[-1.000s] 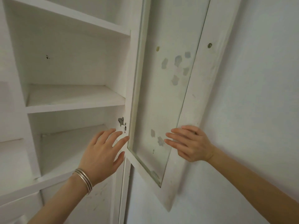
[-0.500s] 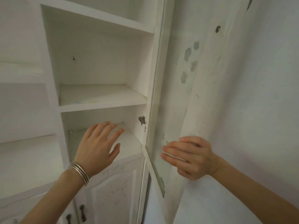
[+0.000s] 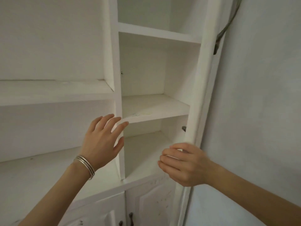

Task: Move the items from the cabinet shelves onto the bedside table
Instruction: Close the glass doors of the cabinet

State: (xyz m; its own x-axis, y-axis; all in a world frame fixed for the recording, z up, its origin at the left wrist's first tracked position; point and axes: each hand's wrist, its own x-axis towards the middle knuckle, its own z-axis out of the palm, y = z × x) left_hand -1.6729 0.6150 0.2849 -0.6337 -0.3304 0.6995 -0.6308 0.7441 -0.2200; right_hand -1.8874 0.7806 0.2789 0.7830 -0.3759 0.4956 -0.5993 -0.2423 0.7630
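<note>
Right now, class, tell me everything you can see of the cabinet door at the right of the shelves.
The cabinet door is tall, painted white, apparently wood, with a rounded edge. It stands upright, seen almost edge-on, between the open shelves and the wall. The right hand curls its fingers round its edge low down, slightly blurred; the left hand does not touch it.

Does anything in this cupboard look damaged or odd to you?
Small things only. The middle shelf has a yellowish stain near its front edge. The lower doors carry dark scuffs and specks. A grey cable curves loose down the wall behind the open door.
</note>
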